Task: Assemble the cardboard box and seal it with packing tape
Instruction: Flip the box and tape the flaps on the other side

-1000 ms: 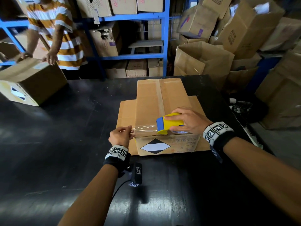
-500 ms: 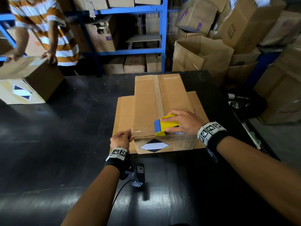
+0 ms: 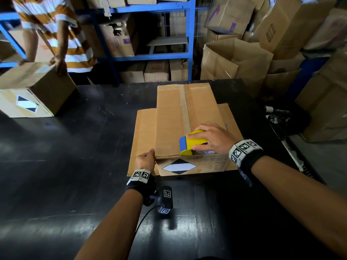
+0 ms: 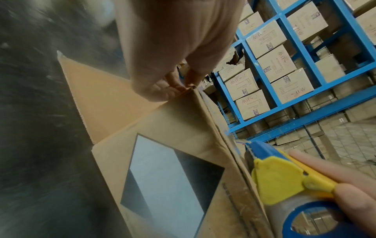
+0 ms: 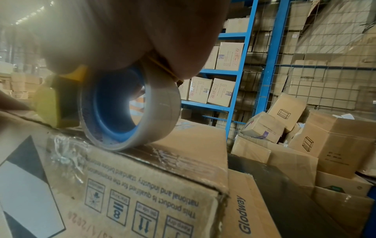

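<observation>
The cardboard box (image 3: 185,117) lay on the black table (image 3: 75,166), a little right of the middle, with its side flaps spread flat. The right hand (image 3: 212,139) gripped the yellow and blue tape dispenser (image 3: 191,142) with curled fingers and held it on the near edge of the box top, near the middle seam. The tape roll (image 5: 130,111) touched the cardboard there. The left hand (image 3: 145,161) pinched the near left corner of the box top. At the far left, another person (image 3: 54,32) held a second box (image 3: 35,87).
</observation>
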